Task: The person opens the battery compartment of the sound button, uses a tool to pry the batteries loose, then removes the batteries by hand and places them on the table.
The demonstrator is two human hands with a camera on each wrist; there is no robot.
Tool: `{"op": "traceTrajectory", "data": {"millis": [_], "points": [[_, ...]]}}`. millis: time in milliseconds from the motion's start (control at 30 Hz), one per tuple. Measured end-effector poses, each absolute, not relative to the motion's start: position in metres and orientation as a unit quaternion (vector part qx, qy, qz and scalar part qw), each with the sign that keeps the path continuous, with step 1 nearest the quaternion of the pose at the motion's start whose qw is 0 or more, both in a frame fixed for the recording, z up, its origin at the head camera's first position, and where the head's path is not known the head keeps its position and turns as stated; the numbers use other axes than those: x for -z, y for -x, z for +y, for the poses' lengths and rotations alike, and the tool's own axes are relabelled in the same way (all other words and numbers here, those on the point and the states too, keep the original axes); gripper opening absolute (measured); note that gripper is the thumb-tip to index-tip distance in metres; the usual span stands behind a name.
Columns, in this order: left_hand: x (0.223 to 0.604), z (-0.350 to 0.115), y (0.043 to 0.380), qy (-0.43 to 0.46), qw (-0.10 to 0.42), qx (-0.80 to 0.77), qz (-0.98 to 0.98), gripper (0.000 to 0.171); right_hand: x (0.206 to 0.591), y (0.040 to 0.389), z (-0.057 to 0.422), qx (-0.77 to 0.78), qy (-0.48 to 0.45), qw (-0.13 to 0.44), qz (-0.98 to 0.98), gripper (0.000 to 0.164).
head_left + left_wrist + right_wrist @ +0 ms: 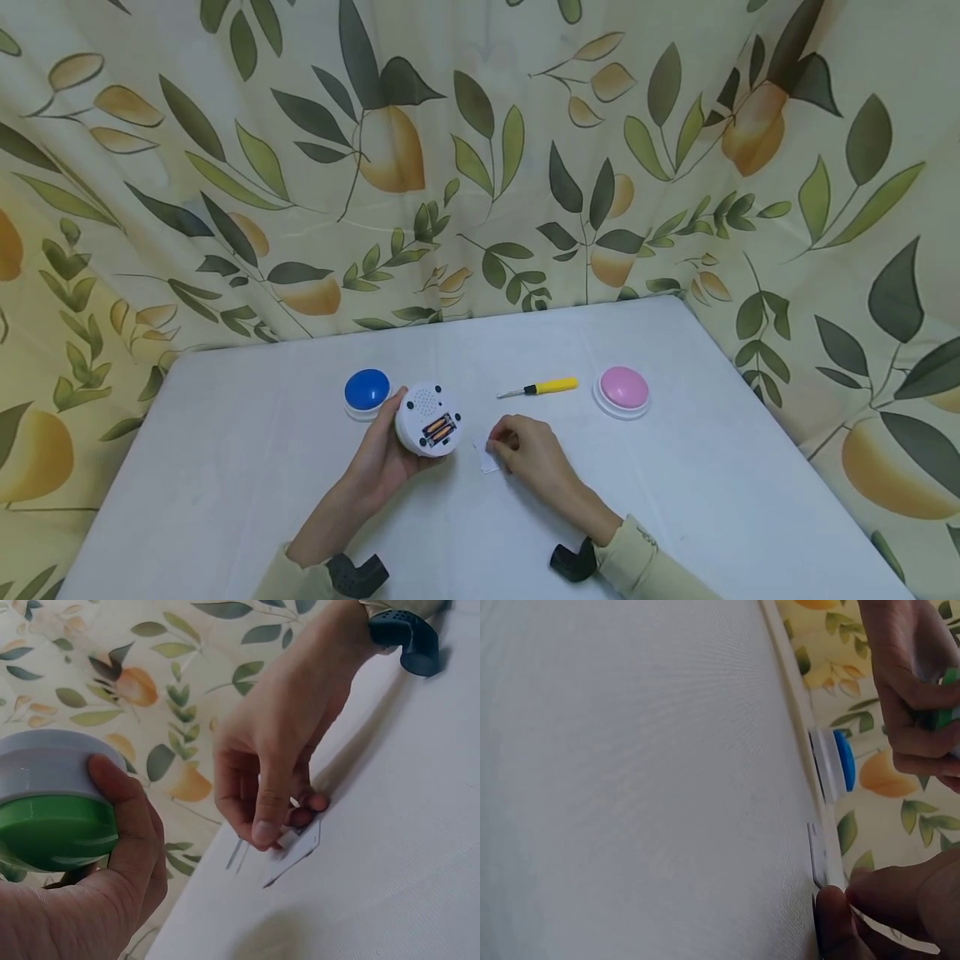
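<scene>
My left hand (386, 454) grips a white round push-button (429, 423), its underside turned up. Two batteries (440, 428) show in its uncovered compartment, ringed by dark feet. In the left wrist view its green dome (60, 832) faces down, fingers wrapped round the white base. My right hand (536, 454) is low at the table, its thumb and fingers curled together at a thin, flat white piece (296, 855). That piece sticks out beside the fingertips in the head view. The fingers hide part of it.
A blue-domed button (367, 390) stands just behind my left hand. Farther right is a pink-domed button (624, 388). Between them lies a yellow-handled screwdriver (551, 386), its shaft pointing left. A white cloth covers the table (225, 467), and a leaf-patterned curtain (487, 167) hangs behind it.
</scene>
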State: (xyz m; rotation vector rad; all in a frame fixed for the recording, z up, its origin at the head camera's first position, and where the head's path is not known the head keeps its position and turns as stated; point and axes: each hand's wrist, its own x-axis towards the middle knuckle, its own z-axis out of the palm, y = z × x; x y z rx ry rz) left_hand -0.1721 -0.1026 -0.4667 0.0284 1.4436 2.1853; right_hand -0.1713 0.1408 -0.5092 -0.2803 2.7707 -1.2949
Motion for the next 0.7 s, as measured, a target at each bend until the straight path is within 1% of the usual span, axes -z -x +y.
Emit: {"op": "traceTrajectory", "data": {"millis": [100,267,567,700], "points": [[0.468,-0.104,0.172,-0.012,0.262,-0.803,0.535,0.069,0.510,0.171,0.141,0.425,0.091,0.025,0.900,0.006],[0.470,-0.105,0.170,-0.015,0.265,-0.801,0.537,0.068,0.508,0.174,0.144,0.411,0.093,-0.019,0.907,0.010],[0.467,-0.102,0.172,-0.016,0.268,-0.808,0.525,0.064,0.499,0.187,0.162,0.359,0.152,-0.075,0.918,0.020],[0.466,-0.101,0.171,-0.016,0.270,-0.801,0.535,0.065,0.500,0.189,0.170,0.328,0.173,-0.091,0.924,0.025]]}}
